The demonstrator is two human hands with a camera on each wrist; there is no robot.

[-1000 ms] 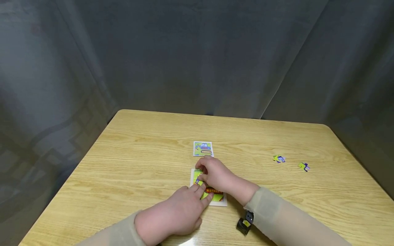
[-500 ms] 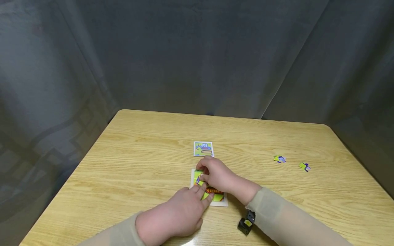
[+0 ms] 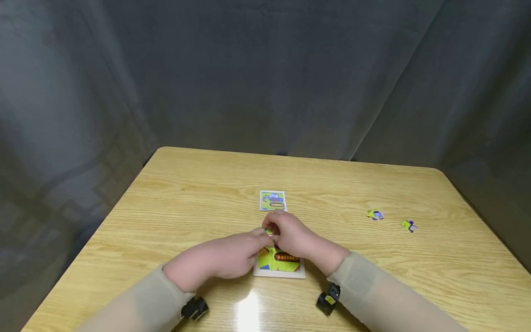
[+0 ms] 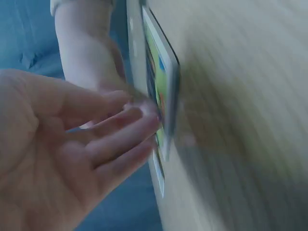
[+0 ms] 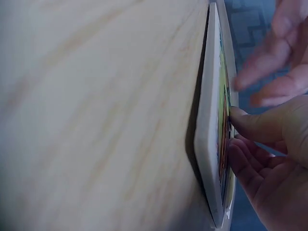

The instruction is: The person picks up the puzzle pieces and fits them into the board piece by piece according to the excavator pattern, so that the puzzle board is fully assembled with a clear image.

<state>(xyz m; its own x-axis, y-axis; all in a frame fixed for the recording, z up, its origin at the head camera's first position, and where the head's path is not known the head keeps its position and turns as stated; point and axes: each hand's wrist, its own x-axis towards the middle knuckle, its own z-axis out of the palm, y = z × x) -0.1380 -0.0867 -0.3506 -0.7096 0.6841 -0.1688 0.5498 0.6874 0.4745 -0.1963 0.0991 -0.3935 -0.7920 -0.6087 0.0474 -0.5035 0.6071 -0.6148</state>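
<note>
Left hand [image 3: 232,253] hovers over puzzle board [image 3: 279,274], fingers loosely extended; right hand [image 3: 292,235], fingers bent, touches its face (pinching a piece? cannot tell). Picture card [image 3: 273,200] just beyond.

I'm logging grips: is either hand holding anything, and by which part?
The left hand shows nothing in its fingers. The right hand touches the puzzle; whether it pinches anything there cannot be told.
</note>
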